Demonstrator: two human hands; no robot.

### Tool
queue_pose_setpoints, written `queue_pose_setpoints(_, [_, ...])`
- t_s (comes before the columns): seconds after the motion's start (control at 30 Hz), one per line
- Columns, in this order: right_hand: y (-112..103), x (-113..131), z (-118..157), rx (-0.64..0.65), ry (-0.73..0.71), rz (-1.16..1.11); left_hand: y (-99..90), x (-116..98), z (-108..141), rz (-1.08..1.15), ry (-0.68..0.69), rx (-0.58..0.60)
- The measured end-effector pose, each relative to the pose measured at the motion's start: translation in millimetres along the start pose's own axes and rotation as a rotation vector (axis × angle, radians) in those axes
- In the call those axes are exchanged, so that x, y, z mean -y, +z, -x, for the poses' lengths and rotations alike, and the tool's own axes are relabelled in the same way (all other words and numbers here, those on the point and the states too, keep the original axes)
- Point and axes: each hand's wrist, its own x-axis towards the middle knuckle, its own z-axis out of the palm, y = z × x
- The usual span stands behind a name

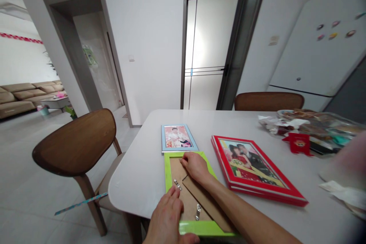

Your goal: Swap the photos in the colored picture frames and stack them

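A lime-green picture frame point(168, 171) lies face down on the table, its brown backing board point(188, 207) showing. A brown easel stand point(204, 204) runs along the board, partly under my right forearm. My right hand point(196, 166) is over the frame's far end, its fingertips pinched at the board near the inner edge; whatever they hold is too small to make out. My left hand point(167, 213) lies with fingers stretched over the frame's left border and the board, thumb by the near border. Small metal fittings point(198, 212) sit on the board, with others by my left fingertips.
A light-blue framed photo point(177, 137) lies just beyond the green frame. To the right, red photo frames point(257, 164) are stacked. Plastic-wrapped items point(323, 122) and a red card point(299, 143) sit farther right. Wooden chairs point(77, 141) stand left of and behind the white table point(137, 183).
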Motion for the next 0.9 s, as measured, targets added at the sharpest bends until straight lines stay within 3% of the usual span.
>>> queue_pose_setpoints(0.33, [0.7, -1.7, -14.5, -0.012, 0.095, 0.036, -6.4, -0.1, 4.1, 0.019, -0.028, 0.031])
queue_pose_setpoints(0.5, [-10.1, 5.7, 10.9, -0.020, -0.084, -0.029, -7.5, -1.3, 7.2, 0.025, -0.034, 0.013])
queue_pose_setpoints(0.67, [-15.8, 16.9, 49.7, 0.059, -0.316, -0.082, -7.3, -1.2, 7.4, 0.023, -0.022, -0.003])
queue_pose_setpoints(0.9, [-18.4, 26.6, 59.7, 0.100, -0.459, -0.072, -7.1, -2.1, 6.2, 0.013, -0.010, -0.010])
